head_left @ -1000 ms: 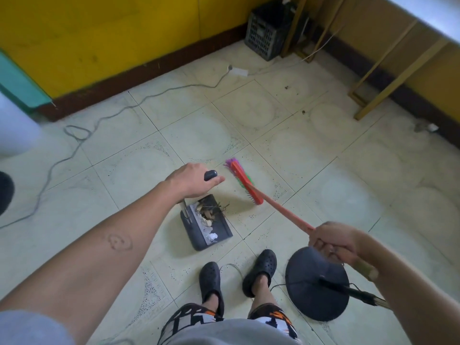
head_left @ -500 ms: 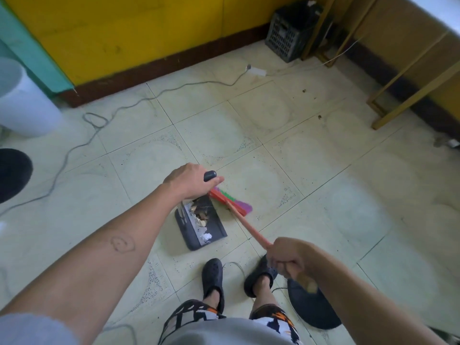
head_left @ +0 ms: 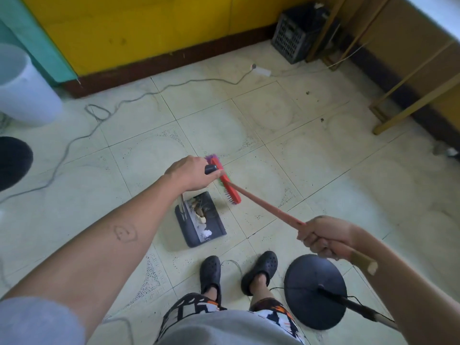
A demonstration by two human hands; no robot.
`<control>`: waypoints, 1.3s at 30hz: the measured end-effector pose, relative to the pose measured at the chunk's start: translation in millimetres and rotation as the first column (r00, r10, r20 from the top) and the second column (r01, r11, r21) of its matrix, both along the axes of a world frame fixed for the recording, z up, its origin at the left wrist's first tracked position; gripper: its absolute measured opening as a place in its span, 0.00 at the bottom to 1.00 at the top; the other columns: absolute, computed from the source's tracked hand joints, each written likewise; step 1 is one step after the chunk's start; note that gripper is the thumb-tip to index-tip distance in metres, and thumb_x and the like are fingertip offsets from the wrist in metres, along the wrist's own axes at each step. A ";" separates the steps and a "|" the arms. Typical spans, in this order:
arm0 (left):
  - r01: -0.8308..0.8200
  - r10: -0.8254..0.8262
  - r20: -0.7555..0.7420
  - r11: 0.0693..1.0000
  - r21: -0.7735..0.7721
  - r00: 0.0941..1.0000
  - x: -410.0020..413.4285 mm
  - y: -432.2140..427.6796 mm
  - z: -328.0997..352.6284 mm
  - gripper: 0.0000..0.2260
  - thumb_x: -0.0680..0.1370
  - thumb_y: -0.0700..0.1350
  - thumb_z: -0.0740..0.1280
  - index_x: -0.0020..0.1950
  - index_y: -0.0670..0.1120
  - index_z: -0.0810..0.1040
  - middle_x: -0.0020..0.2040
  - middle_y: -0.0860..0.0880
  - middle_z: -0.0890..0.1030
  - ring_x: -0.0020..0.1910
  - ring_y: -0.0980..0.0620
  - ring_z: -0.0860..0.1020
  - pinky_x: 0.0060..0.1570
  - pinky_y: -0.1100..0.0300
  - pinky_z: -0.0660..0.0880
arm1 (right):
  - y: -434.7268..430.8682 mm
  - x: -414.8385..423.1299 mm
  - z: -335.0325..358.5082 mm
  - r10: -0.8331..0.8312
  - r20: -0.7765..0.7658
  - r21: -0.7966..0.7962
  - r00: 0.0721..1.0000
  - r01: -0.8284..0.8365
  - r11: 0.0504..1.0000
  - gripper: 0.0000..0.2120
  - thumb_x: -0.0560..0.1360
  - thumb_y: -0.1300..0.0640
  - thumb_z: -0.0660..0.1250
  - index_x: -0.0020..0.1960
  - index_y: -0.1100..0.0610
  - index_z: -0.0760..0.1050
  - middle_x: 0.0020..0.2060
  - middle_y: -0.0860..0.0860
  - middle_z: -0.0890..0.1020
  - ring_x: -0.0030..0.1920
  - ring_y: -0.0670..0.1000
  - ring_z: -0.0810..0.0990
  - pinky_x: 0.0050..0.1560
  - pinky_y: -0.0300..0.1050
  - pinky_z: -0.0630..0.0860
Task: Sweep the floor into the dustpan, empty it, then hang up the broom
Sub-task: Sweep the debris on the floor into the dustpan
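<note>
A dark grey dustpan (head_left: 199, 225) stands on the tiled floor in front of my feet, with scraps of paper and dirt inside. My left hand (head_left: 191, 174) grips the black top of its upright handle. My right hand (head_left: 323, 236) grips the red stick of the broom (head_left: 261, 202). The broom's red head with green and purple bristles (head_left: 227, 185) lies just right of the dustpan's far end, partly behind my left hand.
A white bin (head_left: 22, 88) stands at the left by the yellow wall. A grey cable (head_left: 119, 103) runs across the floor to a power strip (head_left: 261, 69). A black crate (head_left: 293, 36) and wooden legs (head_left: 408, 95) fill the right corner. A black round stand base (head_left: 315, 290) sits beside my right foot.
The broom head has moved from the dustpan's mouth outward, up and to the right. My right hand has shifted right along with the stick. The left hand stays on the dustpan handle.
</note>
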State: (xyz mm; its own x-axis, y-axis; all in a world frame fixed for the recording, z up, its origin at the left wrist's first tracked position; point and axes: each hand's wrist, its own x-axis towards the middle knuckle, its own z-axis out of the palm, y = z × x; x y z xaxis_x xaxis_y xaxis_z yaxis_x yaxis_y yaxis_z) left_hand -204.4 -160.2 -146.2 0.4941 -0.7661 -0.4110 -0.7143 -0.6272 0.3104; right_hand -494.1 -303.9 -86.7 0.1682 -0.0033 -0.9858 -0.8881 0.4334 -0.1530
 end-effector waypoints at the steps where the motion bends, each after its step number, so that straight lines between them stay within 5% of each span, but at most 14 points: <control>1: -0.008 0.008 0.004 1.000 -0.008 1.000 1.7 1.2 -0.3 0.25 0.74 0.70 0.57 0.34 0.49 0.68 0.37 0.48 0.74 0.38 0.46 0.75 0.34 0.56 0.70 | -3.9 6.4 -3.7 0.041 -0.008 -0.046 0.999 -0.042 0.998 0.16 0.79 0.66 0.55 0.32 0.57 0.62 0.21 0.48 0.65 0.15 0.44 0.63 0.15 0.33 0.61; 7: -0.117 0.118 0.030 0.992 -0.056 0.993 7.4 11.3 7.9 0.28 0.75 0.70 0.57 0.38 0.44 0.71 0.37 0.45 0.75 0.38 0.44 0.77 0.35 0.56 0.72 | -20.7 46.8 -40.0 0.345 -0.190 -0.395 0.919 -0.393 0.831 0.10 0.76 0.65 0.60 0.36 0.61 0.68 0.24 0.52 0.70 0.20 0.47 0.66 0.22 0.36 0.65; 14: -0.136 0.136 0.011 0.991 -0.007 0.991 8.6 26.7 6.8 0.30 0.75 0.70 0.57 0.36 0.42 0.70 0.35 0.45 0.76 0.34 0.47 0.76 0.32 0.58 0.70 | -6.3 74.8 -91.7 0.449 -0.340 -0.439 0.826 -0.561 0.701 0.07 0.78 0.64 0.54 0.53 0.65 0.69 0.29 0.53 0.73 0.24 0.47 0.69 0.23 0.39 0.67; 17: -0.135 0.134 0.014 0.991 0.025 0.991 8.2 34.3 -1.4 0.29 0.75 0.70 0.57 0.36 0.43 0.70 0.35 0.46 0.75 0.32 0.48 0.75 0.31 0.58 0.70 | 18.4 79.9 -100.7 0.414 -0.245 -0.392 0.876 -0.481 0.784 0.14 0.77 0.65 0.54 0.61 0.67 0.67 0.30 0.53 0.73 0.25 0.46 0.68 0.20 0.37 0.67; 21: -0.138 0.138 0.044 0.990 -0.002 0.990 11.6 41.1 -5.9 0.29 0.75 0.70 0.56 0.34 0.43 0.69 0.34 0.46 0.75 0.30 0.49 0.74 0.29 0.59 0.68 | 65.5 74.6 -93.8 0.396 -0.168 -0.286 0.903 -0.429 0.857 0.16 0.74 0.67 0.55 0.61 0.67 0.69 0.31 0.53 0.74 0.24 0.47 0.70 0.19 0.34 0.67; 25: -0.165 0.167 0.054 0.986 -0.032 0.985 15.8 42.3 -7.9 0.28 0.74 0.71 0.57 0.33 0.45 0.68 0.34 0.47 0.74 0.32 0.47 0.74 0.31 0.58 0.67 | 86.1 56.8 -60.9 0.204 -0.083 -0.056 0.975 -0.209 0.976 0.03 0.74 0.68 0.57 0.44 0.63 0.69 0.24 0.51 0.71 0.18 0.45 0.66 0.18 0.34 0.65; 31: -0.193 0.192 0.045 0.981 0.030 0.980 13.2 44.0 -1.8 0.27 0.74 0.70 0.57 0.36 0.45 0.71 0.36 0.48 0.74 0.37 0.45 0.76 0.35 0.58 0.69 | 55.2 41.4 -17.3 -0.186 0.012 0.294 0.982 0.174 0.940 0.17 0.79 0.66 0.54 0.33 0.57 0.68 0.21 0.47 0.63 0.15 0.43 0.62 0.12 0.33 0.59; 34: -0.231 0.231 0.013 0.971 0.064 0.973 14.0 52.4 2.0 0.26 0.74 0.67 0.59 0.38 0.44 0.73 0.39 0.47 0.76 0.39 0.45 0.76 0.35 0.58 0.69 | 51.5 40.4 0.5 -0.204 0.032 0.254 0.979 0.189 0.949 0.21 0.79 0.65 0.54 0.29 0.57 0.68 0.22 0.47 0.62 0.15 0.43 0.61 0.12 0.32 0.58; 39: -0.288 0.286 0.034 0.956 0.052 0.958 11.9 76.9 8.9 0.24 0.75 0.65 0.60 0.34 0.46 0.70 0.36 0.47 0.75 0.38 0.45 0.76 0.33 0.59 0.67 | 46.0 53.7 5.2 0.010 0.053 -0.014 0.999 -0.010 1.000 0.14 0.78 0.65 0.57 0.34 0.57 0.63 0.24 0.49 0.63 0.17 0.45 0.61 0.15 0.33 0.59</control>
